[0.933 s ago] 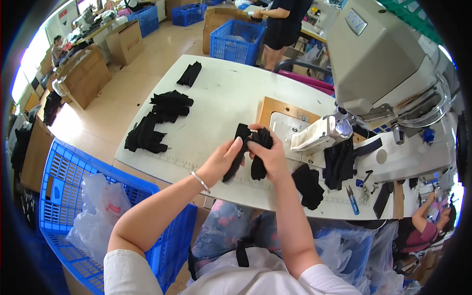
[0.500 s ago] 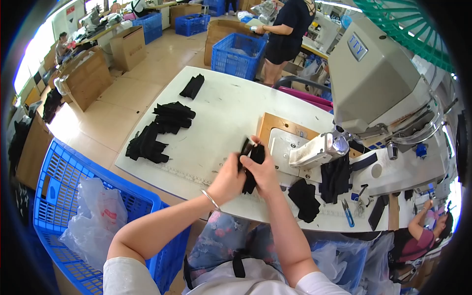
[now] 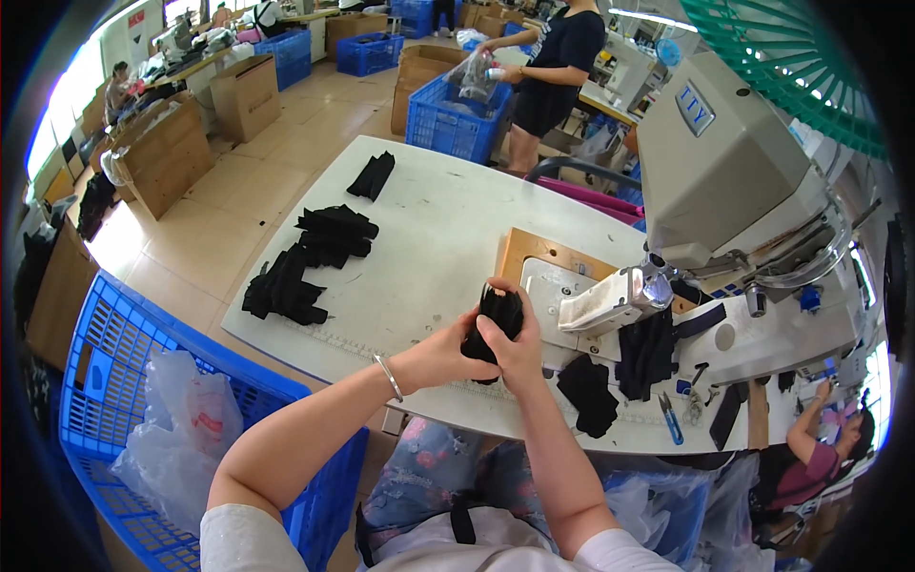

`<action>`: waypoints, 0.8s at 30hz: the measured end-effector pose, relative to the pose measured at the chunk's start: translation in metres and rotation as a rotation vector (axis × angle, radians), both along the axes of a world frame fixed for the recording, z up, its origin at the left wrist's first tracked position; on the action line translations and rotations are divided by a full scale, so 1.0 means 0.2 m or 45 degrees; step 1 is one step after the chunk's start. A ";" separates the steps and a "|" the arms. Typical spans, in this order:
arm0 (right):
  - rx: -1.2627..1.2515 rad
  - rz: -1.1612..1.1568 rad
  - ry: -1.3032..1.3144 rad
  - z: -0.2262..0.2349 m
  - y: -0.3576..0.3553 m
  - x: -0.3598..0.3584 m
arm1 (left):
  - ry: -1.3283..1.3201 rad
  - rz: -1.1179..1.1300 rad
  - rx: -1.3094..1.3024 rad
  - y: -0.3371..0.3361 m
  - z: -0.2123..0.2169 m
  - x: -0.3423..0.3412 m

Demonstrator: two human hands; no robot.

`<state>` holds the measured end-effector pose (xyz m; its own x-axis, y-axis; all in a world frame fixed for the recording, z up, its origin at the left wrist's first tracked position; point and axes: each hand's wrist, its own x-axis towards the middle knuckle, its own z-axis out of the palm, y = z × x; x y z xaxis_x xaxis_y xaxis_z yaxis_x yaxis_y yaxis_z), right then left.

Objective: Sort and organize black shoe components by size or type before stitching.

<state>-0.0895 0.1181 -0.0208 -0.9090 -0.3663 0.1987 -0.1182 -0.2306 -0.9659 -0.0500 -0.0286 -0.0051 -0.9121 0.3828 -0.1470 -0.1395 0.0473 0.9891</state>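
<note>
A folded bundle of black fabric is gripped between both hands above the front of the white table. My left hand is closed around its lower left side. My right hand wraps the right side, its thumb pressed across the front and its fingertips over the top. How many layers the bundle has cannot be made out. Just right of the hands stands the sewing machine arm over its metal plate. Black fabric pieces lie near the table's front edge, with more black fabric beside the machine.
Black fabric piles lie along the table's left side. Blue-handled thread snips rest at the front right. A blue crate with a clear plastic bag stands at left. Beyond the table, a person stands by another blue crate.
My left hand has opened out and closed lower around the bundle, which has turned and sits more compactly between both hands. The person beyond the table now holds a plastic bag over the crate.
</note>
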 end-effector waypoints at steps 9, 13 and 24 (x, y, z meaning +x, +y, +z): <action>0.119 0.127 -0.004 0.11 0.03 0.04 | -0.290 -0.091 0.334 0.00 0.03 0.05; 0.158 0.164 0.038 0.14 0.06 0.05 | -0.293 -0.077 0.461 0.01 -0.05 0.04; 0.176 0.044 -0.010 0.08 0.09 0.06 | -0.486 -0.323 0.550 0.00 0.00 0.05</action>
